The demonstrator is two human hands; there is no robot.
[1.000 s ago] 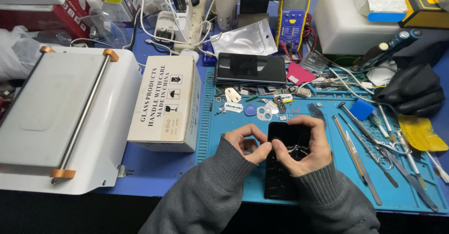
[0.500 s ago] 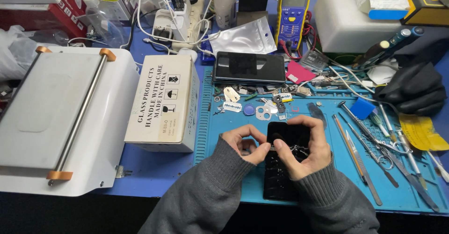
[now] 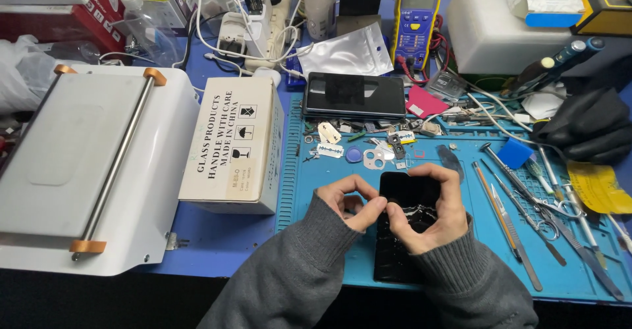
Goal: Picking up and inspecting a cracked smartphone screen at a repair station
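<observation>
Barely anything has shifted: both the left hand [image 3: 352,204] and right hand [image 3: 428,210] stay pinched on the black phone [image 3: 405,237], six o'clock on the tabletop [image 3: 329,177].

Blue bench [image 3: 217,237], blue ridged work mat [image 3: 329,171] on R half, white machine w/ steel bar [image 3: 79,171] at L, cardboard box [image 3: 234,145] beside it, black phone [image 3: 354,95] at mat's top edge, multimeter [image 3: 416,23] behind, tweezers & picks [image 3: 520,217] at R, black glove [image 3: 582,128] far R.
</observation>
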